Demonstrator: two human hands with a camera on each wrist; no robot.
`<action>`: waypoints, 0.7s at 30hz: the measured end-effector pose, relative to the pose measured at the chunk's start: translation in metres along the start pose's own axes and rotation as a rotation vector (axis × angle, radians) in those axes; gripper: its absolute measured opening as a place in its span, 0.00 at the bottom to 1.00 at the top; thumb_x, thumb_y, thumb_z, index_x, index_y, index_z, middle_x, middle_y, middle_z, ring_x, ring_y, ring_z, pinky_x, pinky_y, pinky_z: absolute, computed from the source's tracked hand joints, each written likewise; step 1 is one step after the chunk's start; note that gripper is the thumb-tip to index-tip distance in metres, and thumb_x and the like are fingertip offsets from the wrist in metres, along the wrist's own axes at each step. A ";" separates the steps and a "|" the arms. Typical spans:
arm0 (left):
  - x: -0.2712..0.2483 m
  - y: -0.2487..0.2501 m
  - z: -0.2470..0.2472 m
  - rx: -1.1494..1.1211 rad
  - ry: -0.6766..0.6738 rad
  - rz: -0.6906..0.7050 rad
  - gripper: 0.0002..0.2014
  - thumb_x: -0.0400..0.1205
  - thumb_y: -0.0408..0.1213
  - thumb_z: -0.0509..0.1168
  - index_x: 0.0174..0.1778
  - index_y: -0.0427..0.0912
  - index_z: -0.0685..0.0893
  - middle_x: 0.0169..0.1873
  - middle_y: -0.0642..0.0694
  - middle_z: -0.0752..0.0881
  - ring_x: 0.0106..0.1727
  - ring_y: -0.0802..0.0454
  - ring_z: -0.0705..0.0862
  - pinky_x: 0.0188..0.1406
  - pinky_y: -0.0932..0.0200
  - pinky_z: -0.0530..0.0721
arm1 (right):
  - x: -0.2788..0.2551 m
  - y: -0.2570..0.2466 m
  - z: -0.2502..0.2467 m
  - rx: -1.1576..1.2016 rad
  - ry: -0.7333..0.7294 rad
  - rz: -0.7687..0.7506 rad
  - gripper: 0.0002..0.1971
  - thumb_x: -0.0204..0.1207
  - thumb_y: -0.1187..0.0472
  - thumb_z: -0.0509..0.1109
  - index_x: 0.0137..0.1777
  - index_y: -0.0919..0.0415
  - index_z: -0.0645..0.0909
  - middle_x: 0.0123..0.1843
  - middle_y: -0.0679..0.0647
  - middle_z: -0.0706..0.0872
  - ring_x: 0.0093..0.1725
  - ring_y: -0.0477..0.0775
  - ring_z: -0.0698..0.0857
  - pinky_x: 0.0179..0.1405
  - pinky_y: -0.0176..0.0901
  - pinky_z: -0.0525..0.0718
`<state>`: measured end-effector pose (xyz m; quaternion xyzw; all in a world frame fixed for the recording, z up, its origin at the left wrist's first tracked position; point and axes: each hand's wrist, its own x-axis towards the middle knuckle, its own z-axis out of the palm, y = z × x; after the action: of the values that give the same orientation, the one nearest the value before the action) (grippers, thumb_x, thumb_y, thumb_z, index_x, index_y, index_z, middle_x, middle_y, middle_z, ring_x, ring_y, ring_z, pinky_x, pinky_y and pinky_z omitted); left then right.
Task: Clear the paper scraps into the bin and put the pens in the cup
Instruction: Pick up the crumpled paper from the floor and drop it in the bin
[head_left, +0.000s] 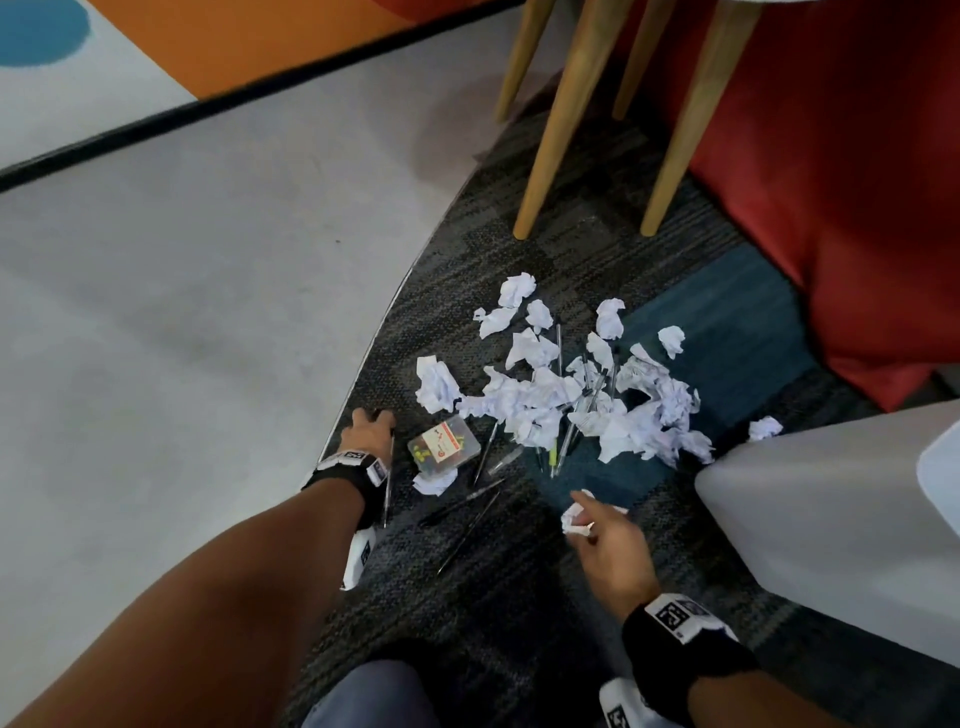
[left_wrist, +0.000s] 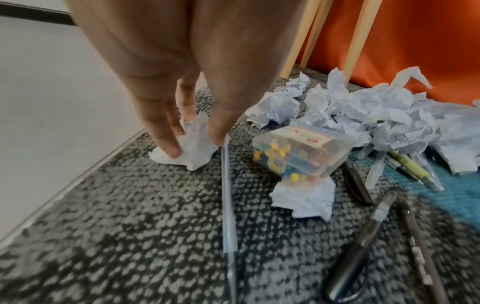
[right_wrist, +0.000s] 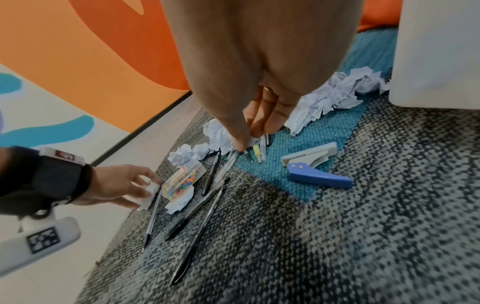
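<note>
Both hands are gathering scraps, left hand (left_wrist: 166, 67) pinching a crumpled scrap (left_wrist: 187, 148), right hand (head_left: 608, 545) seemingly curling around another scrap (head_left: 574, 519); best lifting clear of the clear pen (left_wrist: 228, 195).

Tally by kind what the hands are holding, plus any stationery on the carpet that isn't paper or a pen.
Held paper scraps: 2 (left hand 1, right hand 1)
Pushpin box: 1
Hole punch: 1
Total: 4
</note>
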<state>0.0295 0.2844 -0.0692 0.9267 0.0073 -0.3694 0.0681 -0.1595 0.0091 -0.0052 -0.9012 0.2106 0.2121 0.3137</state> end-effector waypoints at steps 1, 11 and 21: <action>0.000 -0.004 0.001 -0.005 -0.006 0.005 0.21 0.80 0.30 0.60 0.70 0.45 0.71 0.67 0.33 0.66 0.62 0.26 0.78 0.67 0.40 0.77 | -0.003 0.000 0.004 -0.008 -0.008 -0.023 0.22 0.80 0.65 0.69 0.74 0.56 0.78 0.65 0.55 0.84 0.65 0.57 0.82 0.64 0.45 0.77; -0.043 0.031 -0.047 -0.139 0.004 0.116 0.17 0.78 0.28 0.62 0.63 0.45 0.76 0.60 0.36 0.76 0.56 0.34 0.83 0.58 0.47 0.82 | -0.031 -0.007 -0.008 0.061 0.069 -0.077 0.11 0.78 0.69 0.71 0.57 0.59 0.89 0.53 0.53 0.81 0.53 0.58 0.85 0.52 0.34 0.73; -0.153 0.208 -0.078 -0.222 0.048 0.639 0.15 0.86 0.38 0.60 0.69 0.51 0.75 0.58 0.44 0.77 0.53 0.43 0.83 0.55 0.57 0.77 | -0.043 0.007 -0.120 0.265 0.493 -0.100 0.08 0.79 0.60 0.72 0.56 0.55 0.87 0.57 0.47 0.85 0.58 0.47 0.82 0.63 0.43 0.79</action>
<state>-0.0151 0.0947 0.1167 0.8775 -0.2419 -0.3043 0.2810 -0.1685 -0.0637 0.0988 -0.8859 0.2619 -0.0585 0.3783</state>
